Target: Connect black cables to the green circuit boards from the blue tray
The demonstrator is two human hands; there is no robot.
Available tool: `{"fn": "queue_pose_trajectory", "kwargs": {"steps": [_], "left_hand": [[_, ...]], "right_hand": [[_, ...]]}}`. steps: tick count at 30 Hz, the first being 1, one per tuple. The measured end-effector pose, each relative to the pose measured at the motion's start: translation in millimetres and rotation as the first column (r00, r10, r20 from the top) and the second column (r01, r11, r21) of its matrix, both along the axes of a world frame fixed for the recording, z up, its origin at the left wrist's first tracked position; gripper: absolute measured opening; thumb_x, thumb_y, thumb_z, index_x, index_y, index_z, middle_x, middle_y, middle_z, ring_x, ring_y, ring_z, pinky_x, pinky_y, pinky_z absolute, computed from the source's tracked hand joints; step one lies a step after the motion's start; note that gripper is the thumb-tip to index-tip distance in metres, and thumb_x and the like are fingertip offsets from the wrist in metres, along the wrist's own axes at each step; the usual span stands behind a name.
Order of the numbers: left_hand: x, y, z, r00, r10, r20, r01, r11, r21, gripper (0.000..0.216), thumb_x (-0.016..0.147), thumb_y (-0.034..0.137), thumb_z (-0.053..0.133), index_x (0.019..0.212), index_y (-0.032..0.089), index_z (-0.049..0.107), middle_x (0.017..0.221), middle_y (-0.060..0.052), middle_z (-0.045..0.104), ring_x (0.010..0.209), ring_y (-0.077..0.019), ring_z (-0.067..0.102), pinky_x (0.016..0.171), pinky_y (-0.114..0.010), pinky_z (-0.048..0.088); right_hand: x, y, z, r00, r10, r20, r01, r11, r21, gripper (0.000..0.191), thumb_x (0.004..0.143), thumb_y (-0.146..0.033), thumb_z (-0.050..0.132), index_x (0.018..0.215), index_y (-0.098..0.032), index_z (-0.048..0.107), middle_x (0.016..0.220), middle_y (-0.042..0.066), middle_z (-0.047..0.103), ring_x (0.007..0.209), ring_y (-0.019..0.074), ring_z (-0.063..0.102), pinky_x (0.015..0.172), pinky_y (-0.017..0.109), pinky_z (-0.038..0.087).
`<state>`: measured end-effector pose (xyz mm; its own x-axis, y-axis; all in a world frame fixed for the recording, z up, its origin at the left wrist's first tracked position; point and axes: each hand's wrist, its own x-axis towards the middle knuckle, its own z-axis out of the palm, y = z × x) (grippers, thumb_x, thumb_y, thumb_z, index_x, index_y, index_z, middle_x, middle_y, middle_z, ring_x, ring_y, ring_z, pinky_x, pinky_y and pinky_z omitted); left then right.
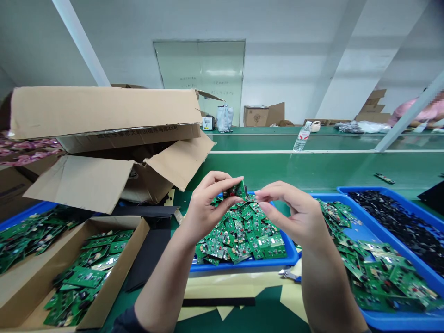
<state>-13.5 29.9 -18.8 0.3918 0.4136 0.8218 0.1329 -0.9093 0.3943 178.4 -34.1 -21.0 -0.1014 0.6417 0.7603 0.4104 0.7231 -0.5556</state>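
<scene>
My left hand (211, 203) pinches a small green circuit board (238, 189) between thumb and fingers, above a blue tray (243, 264) heaped with similar boards (239, 231). A dark part shows at the held board's right edge. Just right of it, my right hand (291, 208) has thumb and index fingertip drawn close together in a pinch. Whatever lies between those fingertips, if anything, is too small to make out. A gap separates the right fingertips from the board.
Right of me stand a blue tray of boards (385, 319) and another with small black parts (398, 222). A cardboard box of boards (114, 282) sits left, below large open cartons (104, 111). Cutters (291, 275) lie in front; a water bottle (301, 137) stands behind.
</scene>
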Motion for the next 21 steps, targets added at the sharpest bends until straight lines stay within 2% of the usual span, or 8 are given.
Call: {"fn": "queue_pose_trajectory", "kwargs": {"steps": [3, 7, 13, 18, 21], "left_hand": [[0.7, -1.8, 1.0, 1.000, 0.000, 0.000, 0.000, 0.997, 0.080, 0.034, 0.085, 0.017, 0.067, 0.118, 0.024, 0.065, 0.098, -0.005, 0.058, 0.089, -0.0134, 0.060, 0.078, -0.026, 0.055], [1.3, -2.8, 1.5, 0.999, 0.037, -0.029, -0.032, 0.984, 0.173, 0.038, 0.084, 0.013, 0.067, 0.119, 0.025, 0.064, 0.099, -0.004, 0.058, 0.091, -0.0140, 0.060, 0.079, -0.028, 0.056], [0.6, -1.2, 0.4, 0.997, 0.054, -0.057, -0.041, 0.977, 0.210, 0.037, 0.084, 0.012, 0.066, 0.118, 0.026, 0.064, 0.100, -0.004, 0.058, 0.089, -0.0140, 0.060, 0.077, -0.028, 0.056], [2.8, 0.6, -1.0, 0.998, -0.018, -0.061, 0.024, 0.996, 0.088, 0.034, 0.085, 0.020, 0.067, 0.119, 0.026, 0.065, 0.095, -0.004, 0.059, 0.082, -0.0132, 0.061, 0.070, -0.026, 0.055], [4.4, 1.9, -1.9, 0.997, -0.058, -0.048, 0.059, 0.998, 0.023, 0.032, 0.085, 0.023, 0.067, 0.117, 0.024, 0.067, 0.092, -0.005, 0.059, 0.082, -0.0136, 0.060, 0.071, -0.025, 0.054]], "right_hand": [[-5.7, 1.8, 0.4, 0.976, 0.013, -0.219, -0.065, 0.971, -0.229, 0.009, 0.085, -0.022, 0.060, 0.081, -0.019, 0.068, 0.073, 0.002, 0.068, 0.065, 0.0130, 0.063, 0.058, 0.024, 0.052], [-10.4, 6.0, 1.6, 0.927, 0.107, -0.359, -0.243, 0.901, -0.359, 0.009, 0.077, -0.024, 0.066, 0.070, -0.019, 0.067, 0.063, 0.001, 0.065, 0.059, 0.0122, 0.058, 0.054, 0.023, 0.048], [-10.7, 9.4, -0.9, 0.896, 0.120, -0.427, -0.307, 0.863, -0.401, 0.009, 0.075, -0.024, 0.068, 0.068, -0.019, 0.065, 0.063, 0.000, 0.064, 0.059, 0.0112, 0.056, 0.055, 0.023, 0.046], [-10.8, 11.1, -0.4, 0.871, 0.156, -0.467, -0.351, 0.862, -0.367, 0.012, 0.074, -0.025, 0.068, 0.065, -0.018, 0.063, 0.059, 0.000, 0.062, 0.056, 0.0112, 0.058, 0.053, 0.023, 0.048], [-12.6, 13.0, -1.0, 0.850, 0.184, -0.494, -0.381, 0.862, -0.334, 0.014, 0.074, -0.026, 0.068, 0.065, -0.018, 0.062, 0.056, -0.001, 0.062, 0.052, 0.0111, 0.058, 0.051, 0.023, 0.048]]}}
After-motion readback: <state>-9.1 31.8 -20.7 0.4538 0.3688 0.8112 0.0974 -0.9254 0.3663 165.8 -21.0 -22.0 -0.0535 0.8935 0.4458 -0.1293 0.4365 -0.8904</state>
